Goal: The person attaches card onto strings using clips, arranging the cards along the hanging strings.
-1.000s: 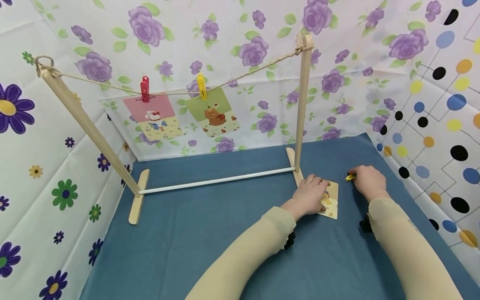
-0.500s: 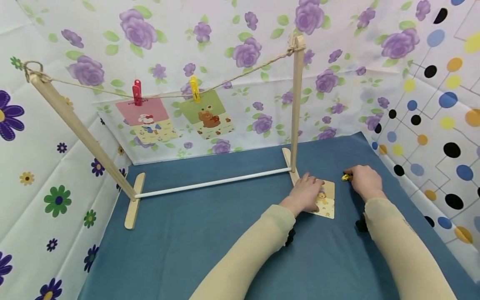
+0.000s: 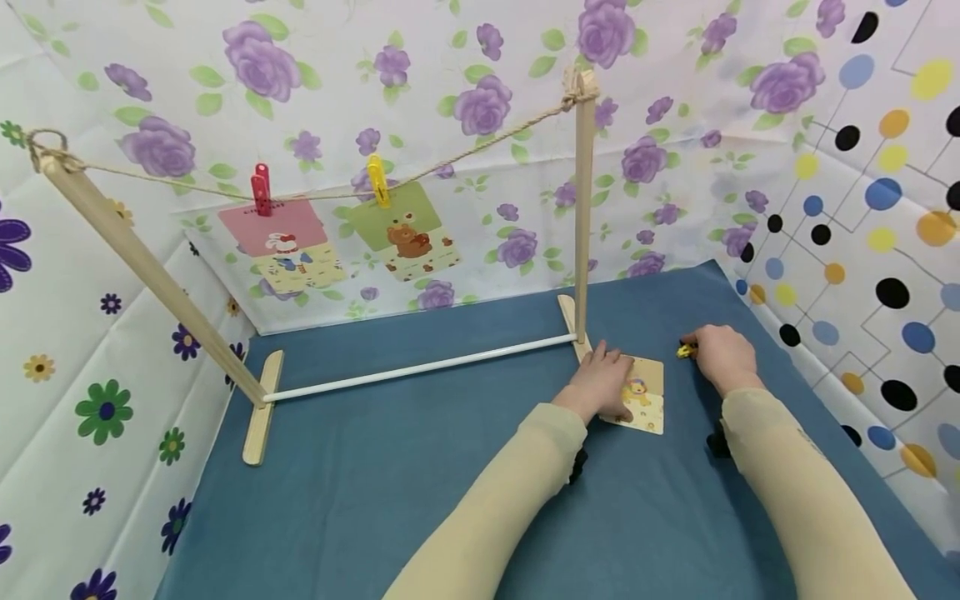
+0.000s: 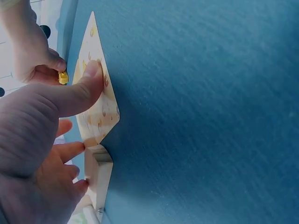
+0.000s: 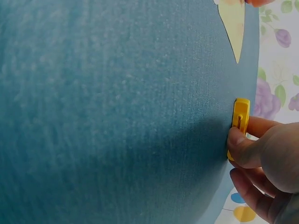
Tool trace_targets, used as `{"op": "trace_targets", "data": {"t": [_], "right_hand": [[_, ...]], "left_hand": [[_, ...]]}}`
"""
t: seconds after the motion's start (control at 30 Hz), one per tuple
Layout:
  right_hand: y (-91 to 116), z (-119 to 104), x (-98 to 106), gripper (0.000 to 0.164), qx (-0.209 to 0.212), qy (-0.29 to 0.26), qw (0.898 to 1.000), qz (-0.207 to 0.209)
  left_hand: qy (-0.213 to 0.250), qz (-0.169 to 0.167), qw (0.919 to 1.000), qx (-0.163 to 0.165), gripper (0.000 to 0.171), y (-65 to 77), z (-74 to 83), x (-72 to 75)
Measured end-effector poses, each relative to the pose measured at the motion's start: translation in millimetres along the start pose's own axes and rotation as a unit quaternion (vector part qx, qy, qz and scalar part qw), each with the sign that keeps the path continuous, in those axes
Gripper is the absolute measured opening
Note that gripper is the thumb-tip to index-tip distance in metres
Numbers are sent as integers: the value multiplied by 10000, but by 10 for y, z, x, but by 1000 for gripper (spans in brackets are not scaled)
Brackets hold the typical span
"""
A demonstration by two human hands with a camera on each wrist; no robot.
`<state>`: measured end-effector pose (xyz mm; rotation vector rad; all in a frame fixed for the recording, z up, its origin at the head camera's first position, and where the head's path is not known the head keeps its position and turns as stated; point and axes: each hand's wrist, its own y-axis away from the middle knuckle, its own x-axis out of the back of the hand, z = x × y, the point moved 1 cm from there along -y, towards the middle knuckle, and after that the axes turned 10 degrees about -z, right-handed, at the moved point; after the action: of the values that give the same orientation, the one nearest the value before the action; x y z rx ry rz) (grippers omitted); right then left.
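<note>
My left hand (image 3: 600,385) rests on a small cream card (image 3: 647,400) with a cartoon lion, lying on the blue cloth beside the stand's right foot. In the left wrist view its thumb (image 4: 88,88) presses on the card's face, while the other fingers spread towards the wooden foot (image 4: 98,175). To the right, my right hand (image 3: 723,357) pinches a yellow clothespin (image 5: 240,116) between thumb and fingers, close to the cloth. A pink card (image 3: 281,242) hangs from the rope by a red clothespin (image 3: 261,192); a green card (image 3: 405,232) hangs by another yellow clothespin (image 3: 378,182).
The stand has two wooden posts (image 3: 584,208), a sagging rope (image 3: 480,154) between their tops and a white rod (image 3: 420,369) low between its feet. Patterned sheets (image 3: 495,50) wall in the back and both sides of the blue cloth (image 3: 375,483).
The head view has shifted, so the scene sits a little further left. My left hand has slid slightly left over the card, uncovering more of it. The right hand still pinches the clothespin.
</note>
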<state>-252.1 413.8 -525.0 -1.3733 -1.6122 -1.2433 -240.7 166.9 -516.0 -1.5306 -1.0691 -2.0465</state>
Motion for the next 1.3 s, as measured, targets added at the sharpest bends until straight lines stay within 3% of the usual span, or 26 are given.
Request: {"op": "trace_targets", "data": {"t": [0.3,0.8,1.1,1.3], "right_hand": [[-12,-19,-3,37,-40,-49,10000,35],[17,-68,13,35,-84,-45,9999,109],[39,-42,-12,37,-109,-3,9998,141],[46,-11,-19,38,-90,-41,9999,126]], "left_hand": [[-58,-80,9998,143,104,26,-11,76],[104,65,9999,-2,109,2,-1,121],[580,296,9976,-246,115,-29,8,86],[1159,522,9908,-464,116,-35,15,39]]}}
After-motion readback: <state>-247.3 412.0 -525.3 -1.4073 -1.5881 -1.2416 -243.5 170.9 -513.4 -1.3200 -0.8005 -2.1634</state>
